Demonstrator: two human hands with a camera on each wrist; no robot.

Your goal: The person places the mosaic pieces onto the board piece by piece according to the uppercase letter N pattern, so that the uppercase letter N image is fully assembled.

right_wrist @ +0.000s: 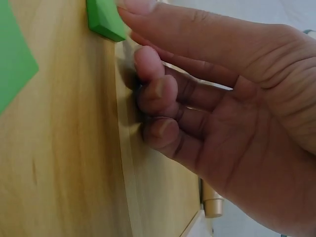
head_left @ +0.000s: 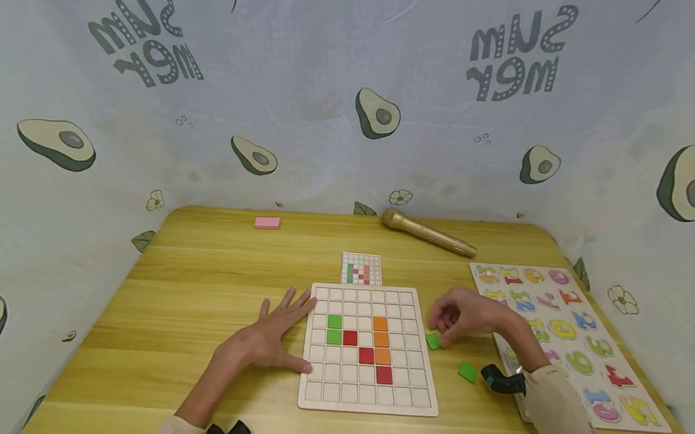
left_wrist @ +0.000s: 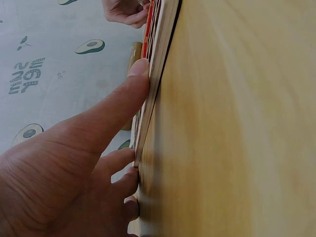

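Note:
A white grid board point(head_left: 365, 394) lies on the table, with green, red and orange square tiles in some cells. My left hand point(head_left: 266, 340) rests with spread fingers at its left edge. Up close in the left wrist view, the thumb point(left_wrist: 121, 96) presses against the board's edge point(left_wrist: 157, 74) and the other fingertips touch farther along. Just right of the board, my right hand point(head_left: 462, 312) pinches a green tile point(head_left: 432, 341) low over the table. The right wrist view shows the thumb on this tile point(right_wrist: 104, 19). Another green tile point(head_left: 467, 371) lies nearer my right wrist.
Behind the board is a small pattern card point(head_left: 351, 258) with coloured squares. A gold microphone point(head_left: 428, 233) lies at the back, and a pink block point(head_left: 267, 223) sits back left. The number puzzle board point(head_left: 599, 372) covers the right side, partly under my right forearm.

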